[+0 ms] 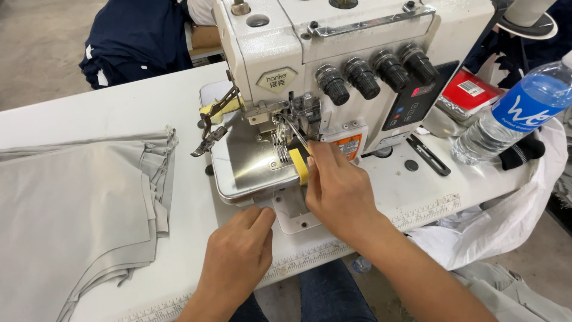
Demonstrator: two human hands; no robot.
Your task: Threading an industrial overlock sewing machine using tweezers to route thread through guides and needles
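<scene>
- We are pinching a pair of tweezers (296, 134) between the thumb and fingertips of our right hand (339, 194), at the front of the white overlock sewing machine (333, 65).
- The tweezers' long axis is running from our fingers up and left, tips pointing into the needle and presser foot area (286, 122).
- Our left hand (238, 256) is resting on the white table (119, 107), fingers curled together, holding nothing, just beside the machine's plate (250, 161).
- A yellow guard (300, 164) is sitting under our right fingers.
- Grey fabric (77, 209) is lying well to the left; a water bottle (512, 116) is lying to the right.
</scene>
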